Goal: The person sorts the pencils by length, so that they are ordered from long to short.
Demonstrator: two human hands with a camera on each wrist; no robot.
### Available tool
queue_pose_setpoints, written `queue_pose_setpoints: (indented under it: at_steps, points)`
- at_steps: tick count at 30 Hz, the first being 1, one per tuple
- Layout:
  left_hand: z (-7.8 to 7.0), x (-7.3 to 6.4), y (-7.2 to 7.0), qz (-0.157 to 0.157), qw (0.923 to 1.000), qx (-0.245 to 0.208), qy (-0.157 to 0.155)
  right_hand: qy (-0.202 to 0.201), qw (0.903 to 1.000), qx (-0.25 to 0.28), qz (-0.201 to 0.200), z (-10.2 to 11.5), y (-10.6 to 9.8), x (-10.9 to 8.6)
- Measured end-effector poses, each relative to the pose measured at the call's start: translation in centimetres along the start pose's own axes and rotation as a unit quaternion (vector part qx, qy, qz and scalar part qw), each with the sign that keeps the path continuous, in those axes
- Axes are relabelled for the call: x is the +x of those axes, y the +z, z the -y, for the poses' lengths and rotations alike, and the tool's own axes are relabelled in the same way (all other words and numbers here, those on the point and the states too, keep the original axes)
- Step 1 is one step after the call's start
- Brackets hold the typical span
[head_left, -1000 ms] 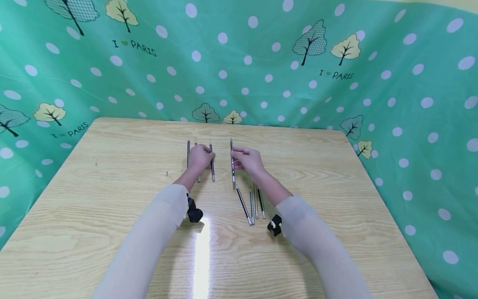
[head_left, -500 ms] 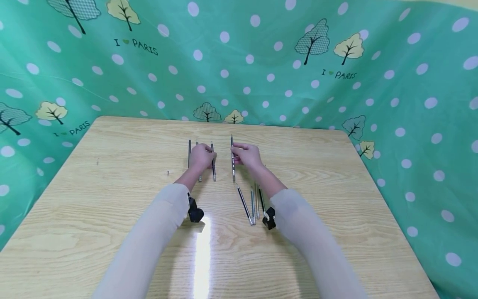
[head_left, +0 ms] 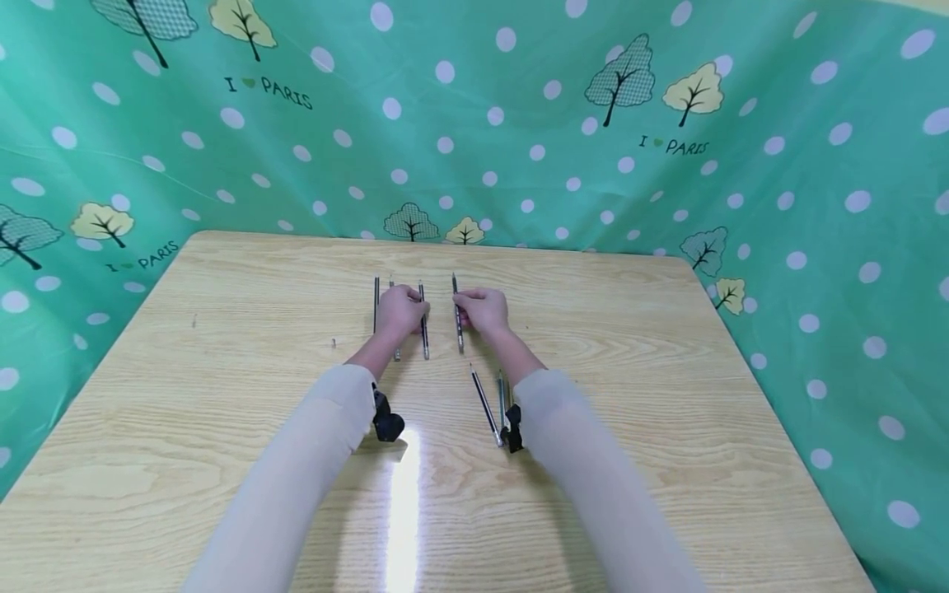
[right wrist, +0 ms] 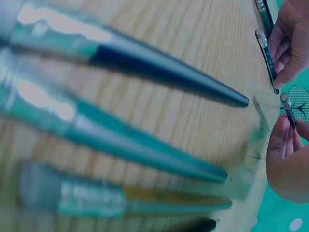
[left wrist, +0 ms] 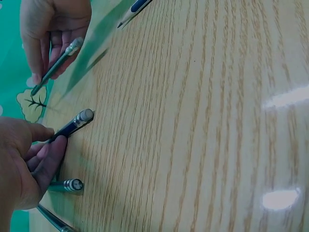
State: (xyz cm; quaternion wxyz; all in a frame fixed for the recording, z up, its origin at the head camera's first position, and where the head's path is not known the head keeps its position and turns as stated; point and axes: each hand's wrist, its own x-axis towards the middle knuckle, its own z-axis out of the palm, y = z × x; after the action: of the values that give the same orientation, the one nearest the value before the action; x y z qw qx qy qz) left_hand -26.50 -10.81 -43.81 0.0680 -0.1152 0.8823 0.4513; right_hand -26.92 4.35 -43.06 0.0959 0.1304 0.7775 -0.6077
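Note:
My left hand (head_left: 400, 313) pinches a dark pencil (head_left: 424, 333) between thumb and fingers; its eraser end (left wrist: 85, 115) lies close to the tabletop in the left wrist view. Two more pencils lie beside that hand, one dark pencil (head_left: 376, 303) at its left and another (head_left: 396, 355) partly hidden under it. To the right, my right hand (head_left: 485, 310) pinches a pencil (head_left: 457, 323) by its middle, point away from me. A shadow lies apart from this pencil in the left wrist view, so it appears lifted off the table.
Several loose pencils lie nearer me under the right forearm: a dark blue pencil (right wrist: 164, 67), a green pencil (right wrist: 145, 137), a yellow and green one (right wrist: 174, 199) and a black tip. A tiny scrap (head_left: 334, 343) lies left on the wooden table (head_left: 222, 395). Behind hangs a green dotted cloth (head_left: 511, 189).
My right hand has shifted slightly left with its pencil, nearer the left hand, and its forearm now covers more of the loose pencils. The left hand stays in place on its pencil.

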Motion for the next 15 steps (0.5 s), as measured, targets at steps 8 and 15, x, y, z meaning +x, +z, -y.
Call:
queue_pose_setpoints:
  at_steps: [8,15]
  points:
    - [0.0,-0.1,0.0,-0.001,1.0,-0.003,-0.003,0.007,0.9996,-0.022,-0.016,0.0,1.6,0.3]
    - [0.0,-0.1,-0.1,0.0,1.0,0.005,-0.003,0.003,0.9981,-0.055,-0.026,-0.2,2.4,0.4]
